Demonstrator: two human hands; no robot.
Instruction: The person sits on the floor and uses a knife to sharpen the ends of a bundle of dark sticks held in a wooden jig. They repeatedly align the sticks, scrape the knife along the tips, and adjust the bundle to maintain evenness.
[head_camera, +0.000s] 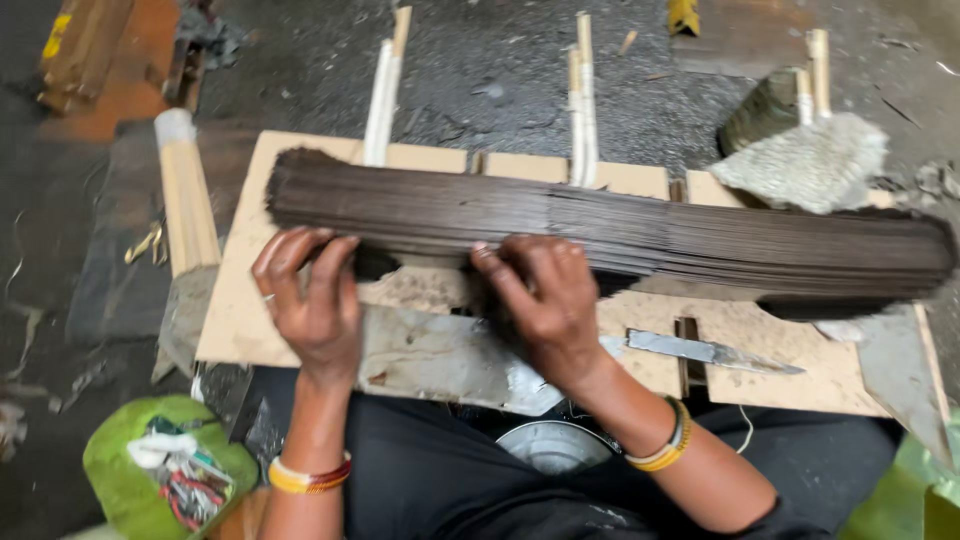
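Left hand (312, 300), fingers spread and curled, pressing flat on the near edge of a long dark brown bundle of thin sticks (620, 232), left of centre frame. Right hand (540, 298) beside it, fingers splayed and hooked over the same edge at mid-frame; no pinch, palms down. Bundle lying level across a pale tan wooden board (760, 350), reaching from upper left to far right of frame. Steel knife blade (712, 351) flat on board, lower right of the right hand, apart from it. Grey metal sheet (440, 358) under both wrists. Pale bamboo sticks (384, 88) poking out beyond bundle, top centre. Tied pack of tan sticks (187, 195) at left edge of board. Green bag (140, 470) in lower left corner.
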